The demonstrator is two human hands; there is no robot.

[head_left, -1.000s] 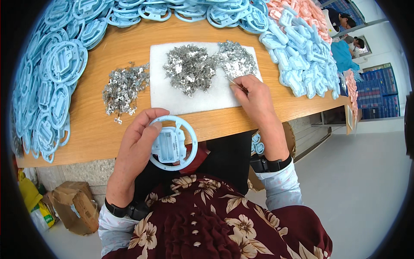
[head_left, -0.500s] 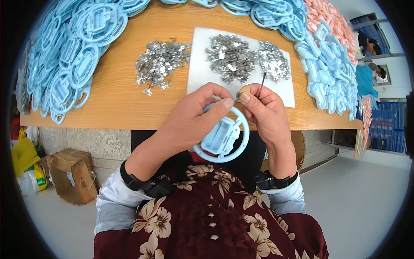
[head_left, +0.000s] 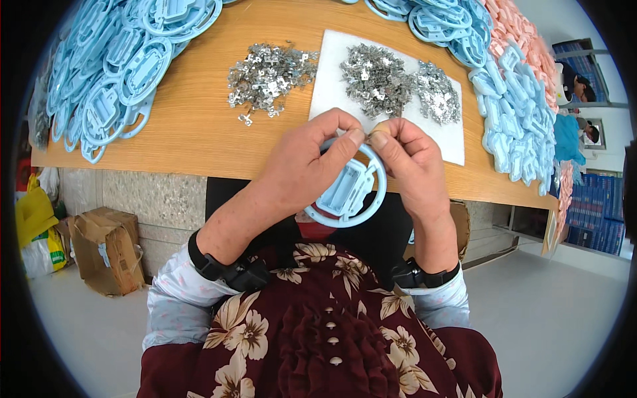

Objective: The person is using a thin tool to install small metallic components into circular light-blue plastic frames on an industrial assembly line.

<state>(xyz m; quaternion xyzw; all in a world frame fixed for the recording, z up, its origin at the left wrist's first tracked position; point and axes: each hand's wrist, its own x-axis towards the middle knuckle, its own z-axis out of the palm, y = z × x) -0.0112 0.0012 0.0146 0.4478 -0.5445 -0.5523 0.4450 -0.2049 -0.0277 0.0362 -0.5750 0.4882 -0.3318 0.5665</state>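
Observation:
In my left hand (head_left: 302, 159) is a light blue round plastic frame (head_left: 346, 189), a ring with a rectangular compartment inside. The thumb and fingers pinch its upper rim, and the frame hangs tilted over my lap, just off the table edge. My right hand (head_left: 418, 169) is closed with thumb and forefinger pinched together at the top of that rim, touching or nearly touching my left fingertips. What sits in the right pinch is covered by the fingers. Beyond my hands lie small shiny metal clips (head_left: 377, 83) in a heap on a white foam sheet (head_left: 324, 99).
Another clip heap (head_left: 269, 76) lies on the wooden table (head_left: 192, 126), and a third (head_left: 438, 96) on the sheet. Blue frames (head_left: 109, 109) are piled left, blue oblong parts (head_left: 514, 126) and pink parts (head_left: 521, 40) right. A cardboard box (head_left: 109, 252) stands on the floor.
My view has shifted, so the table items appear higher and further right. A thin dark rod that stuck up from my right fingers is no longer visible. My fingertips have drawn closer together.

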